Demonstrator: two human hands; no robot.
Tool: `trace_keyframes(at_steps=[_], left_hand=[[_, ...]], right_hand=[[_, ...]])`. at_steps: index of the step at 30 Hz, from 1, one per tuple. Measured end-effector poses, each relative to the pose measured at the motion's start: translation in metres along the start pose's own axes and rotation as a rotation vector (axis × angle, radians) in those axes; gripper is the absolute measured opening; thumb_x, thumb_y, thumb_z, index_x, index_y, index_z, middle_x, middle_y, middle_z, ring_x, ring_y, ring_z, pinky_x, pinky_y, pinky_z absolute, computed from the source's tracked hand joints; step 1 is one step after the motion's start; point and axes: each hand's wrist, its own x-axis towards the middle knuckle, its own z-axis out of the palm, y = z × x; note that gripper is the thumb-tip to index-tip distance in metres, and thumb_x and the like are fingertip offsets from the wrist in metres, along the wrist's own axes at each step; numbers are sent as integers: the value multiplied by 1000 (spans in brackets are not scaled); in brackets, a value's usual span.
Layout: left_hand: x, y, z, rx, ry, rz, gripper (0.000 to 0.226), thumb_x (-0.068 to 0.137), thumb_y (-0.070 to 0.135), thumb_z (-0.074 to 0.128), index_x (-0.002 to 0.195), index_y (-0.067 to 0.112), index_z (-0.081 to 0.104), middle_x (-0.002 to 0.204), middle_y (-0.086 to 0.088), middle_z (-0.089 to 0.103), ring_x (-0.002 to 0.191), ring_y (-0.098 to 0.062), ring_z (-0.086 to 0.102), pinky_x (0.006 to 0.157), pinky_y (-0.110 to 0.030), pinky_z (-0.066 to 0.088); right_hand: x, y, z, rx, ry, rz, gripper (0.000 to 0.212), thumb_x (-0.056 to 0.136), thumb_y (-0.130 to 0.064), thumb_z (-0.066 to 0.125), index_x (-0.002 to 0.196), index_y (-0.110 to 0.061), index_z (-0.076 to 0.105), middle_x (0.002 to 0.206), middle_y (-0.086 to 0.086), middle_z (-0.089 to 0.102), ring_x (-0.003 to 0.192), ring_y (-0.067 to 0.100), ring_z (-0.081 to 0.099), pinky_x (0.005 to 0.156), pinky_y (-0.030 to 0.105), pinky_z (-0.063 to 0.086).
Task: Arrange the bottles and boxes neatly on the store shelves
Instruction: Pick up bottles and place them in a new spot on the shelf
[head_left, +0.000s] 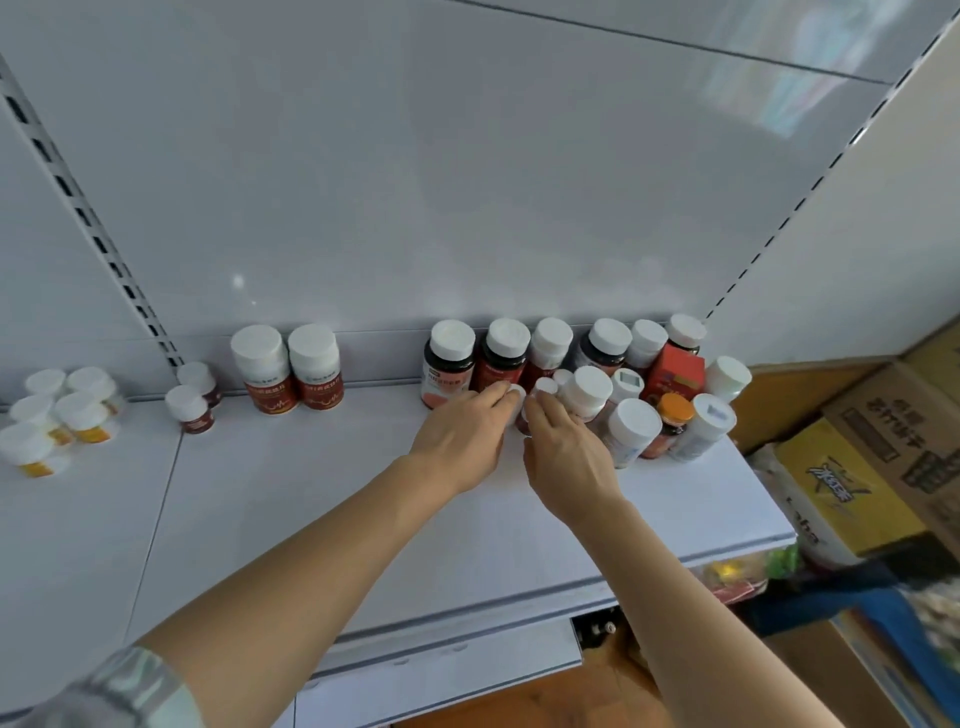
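A person's two bare hands reach onto a white store shelf (322, 493), meeting near the middle of a crowded group of bottles. The left hand (460, 441) pinches the white cap of a small bottle (514, 397); its body is hidden behind the fingers. The right hand (563, 457) pinches a second small white-capped bottle (543, 389) just beside it, also mostly hidden. Behind them a back row of dark bottles (501, 358) stands against the rear panel. To the right, a red box (675, 376) sits wedged among more bottles, labels too blurred to read. Two larger red-labelled bottles (288, 371) stand apart to the left. Cardboard cartons (878, 457) at far right are cut off by the frame.
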Motion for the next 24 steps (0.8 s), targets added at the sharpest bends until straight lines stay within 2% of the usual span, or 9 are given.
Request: trace_keyframes(at_steps=[2,6,11,13,20,24], left_hand=[[3,-2,8,-9,-15,-6,50,93,8,49,142,17,43,146,3,44,106,-29,58,73,-41,53],[16,-3,15,4,8,-16,47,89,7,54,136,14,49,123,-4,51,92,-30,59,61,-39,47],[18,7,14,79,12,-57,24,87,7,60,110,12,58,105,-6,47,82,-28,54,51,-35,37],[17,8,15,65,32,-73,17,87,7,58,104,11,57,104,-6,47,82,-28,53,50,-36,38],[15,16,17,-39,77,-120,10,92,16,56,102,14,55,108,-3,54,87,-28,57,55,-41,48],[9,14,11,-153,66,-230,26,93,21,58,119,19,56,121,3,55,98,-22,59,74,-42,52]], right_hand=[[2,0,5,-8,5,-7,42,80,-2,62,122,-5,58,116,8,57,87,25,65,64,35,57],[9,4,3,-49,15,-19,40,68,3,69,106,-5,63,98,9,55,65,23,59,48,30,52],[10,11,2,24,-23,-40,29,65,8,72,88,-6,63,100,14,58,48,28,54,38,29,41],[10,14,3,57,-41,-45,28,66,8,70,89,-6,61,97,12,59,49,30,55,37,33,44],[4,26,-3,181,-24,-98,15,78,1,64,87,-9,59,94,9,58,53,35,55,40,40,46],[-1,34,-7,261,16,-152,21,79,1,63,98,-8,65,100,9,63,64,36,61,45,41,50]])
